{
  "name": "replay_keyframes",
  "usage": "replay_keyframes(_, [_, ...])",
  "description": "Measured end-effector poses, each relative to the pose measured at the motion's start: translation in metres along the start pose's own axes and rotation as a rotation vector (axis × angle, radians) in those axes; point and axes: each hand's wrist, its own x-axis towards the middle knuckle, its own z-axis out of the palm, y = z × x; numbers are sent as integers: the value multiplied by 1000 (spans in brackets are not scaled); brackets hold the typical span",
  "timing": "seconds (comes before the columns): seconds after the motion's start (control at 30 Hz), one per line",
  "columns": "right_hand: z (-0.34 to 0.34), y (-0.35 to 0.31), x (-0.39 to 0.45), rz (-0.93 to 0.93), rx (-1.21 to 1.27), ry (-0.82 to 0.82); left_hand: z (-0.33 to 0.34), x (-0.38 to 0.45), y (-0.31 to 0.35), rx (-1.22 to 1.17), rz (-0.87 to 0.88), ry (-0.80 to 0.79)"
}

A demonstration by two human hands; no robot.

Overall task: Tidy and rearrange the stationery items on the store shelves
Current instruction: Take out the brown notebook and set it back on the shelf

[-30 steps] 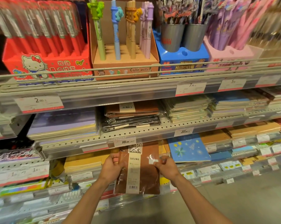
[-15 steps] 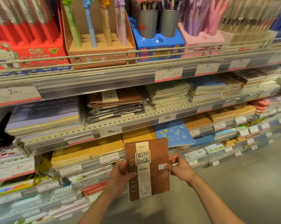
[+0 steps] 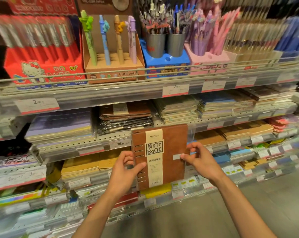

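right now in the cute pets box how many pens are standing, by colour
In the Cute pets box:
green pen: 1
blue pen: 1
tan pen: 1
purple pen: 1
Total: 4 that can be told apart; the purple one is blurred and may hide another beside it.

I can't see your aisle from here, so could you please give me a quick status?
Left hand grips ring spine, right hand pinches clasp edge. Brown leather-look ring-bound notebook upright before the shelves. Nothing blocking.
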Motion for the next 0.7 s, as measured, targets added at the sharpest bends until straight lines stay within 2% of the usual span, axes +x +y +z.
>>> replay_keyframes(0.2, [9, -48, 19, -103, 30, -33, -22, 6, 34, -95, 50, 104])
replay_keyframes(0.4, [38, -69, 39, -75, 36, -72, -44, 21, 39, -144, -9, 193])
replay_keyframes(0.7, [51, -95, 46, -78, 176, 11, -57, 45, 59, -250, -81, 268])
